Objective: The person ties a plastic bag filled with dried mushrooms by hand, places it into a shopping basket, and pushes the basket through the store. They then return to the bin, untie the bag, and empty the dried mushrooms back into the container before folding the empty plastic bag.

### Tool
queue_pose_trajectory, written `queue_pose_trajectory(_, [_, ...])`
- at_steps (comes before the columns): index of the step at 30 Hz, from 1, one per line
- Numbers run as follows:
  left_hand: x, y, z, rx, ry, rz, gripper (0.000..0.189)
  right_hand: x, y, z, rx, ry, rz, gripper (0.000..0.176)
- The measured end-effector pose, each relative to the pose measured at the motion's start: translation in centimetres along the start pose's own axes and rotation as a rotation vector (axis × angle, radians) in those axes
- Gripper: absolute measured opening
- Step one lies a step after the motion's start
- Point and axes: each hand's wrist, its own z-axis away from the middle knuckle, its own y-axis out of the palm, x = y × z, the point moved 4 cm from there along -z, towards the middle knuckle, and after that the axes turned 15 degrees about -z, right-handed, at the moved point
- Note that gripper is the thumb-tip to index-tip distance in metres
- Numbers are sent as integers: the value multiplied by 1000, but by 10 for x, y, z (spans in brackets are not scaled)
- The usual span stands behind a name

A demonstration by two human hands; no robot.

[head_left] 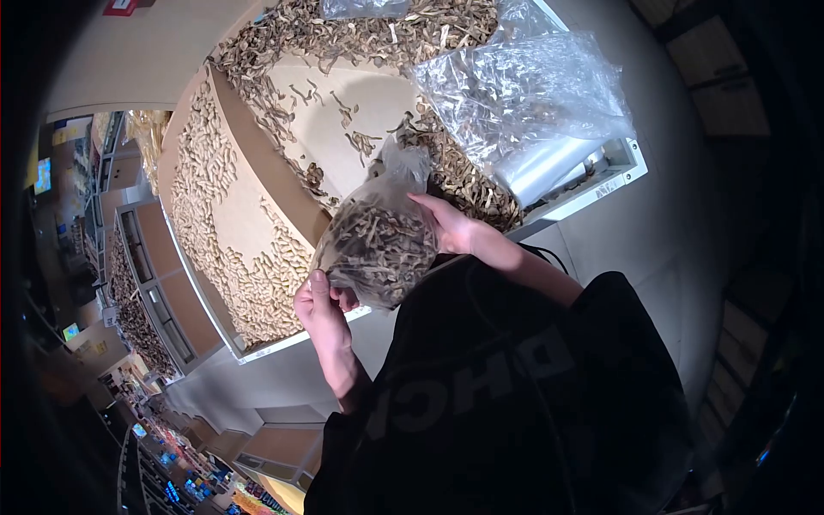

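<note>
Between my hands hangs a clear plastic bag (384, 245) filled with dark, dried strips that look like dried mushrooms. Its gathered top points away from me, over the display bin. My left hand (324, 302) pinches the bag's lower left edge between thumb and fingers. On the other side, my right hand (446, 227) grips the bag, thumb on top and the other fingers mostly hidden behind it. Loose dried mushrooms (463, 176) of the same look lie in the bin just beyond the bag.
Left of a wooden divider (266, 159), peanuts in shells (202, 163) fill another compartment. Crumpled clear plastic (524, 90) covers part of the mushrooms, beside a roll of plastic bags (554, 170). The bin's white rim (592, 190) runs close to my right forearm. More display bins (137, 300) stand far left.
</note>
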Motion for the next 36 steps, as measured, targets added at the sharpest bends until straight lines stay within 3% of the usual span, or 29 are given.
queue_pose_trajectory(10, [1, 6, -26, -112, -120, 381, 37, 8, -3, 5, 80, -71, 82, 70])
queue_pose_trajectory(17, [-7, 2, -43, 1, -72, 572, 34, 1, -20, -2, 111, -9, 83, 79])
queue_pose_trajectory(20, [-19, 11, -50, 64, -41, 602, 35, 3, 6, 18, 80, -59, 131, 78])
queue_pose_trajectory(21, [-21, 13, -55, 60, -44, 601, 35, 4, 5, 16, 139, 8, 149, 73])
queue_pose_trajectory(24, [-23, 17, -66, 71, -54, 585, 34, 13, 7, 15, 92, -137, 410, 71])
queue_pose_trajectory(29, [-36, 17, -80, 56, -24, 517, 34, 39, 22, 30, 15, -304, 639, 37])
queue_pose_trajectory(36, [-50, 0, -96, 38, 4, 553, 35, 79, 80, 43, -4, -563, 751, 35])
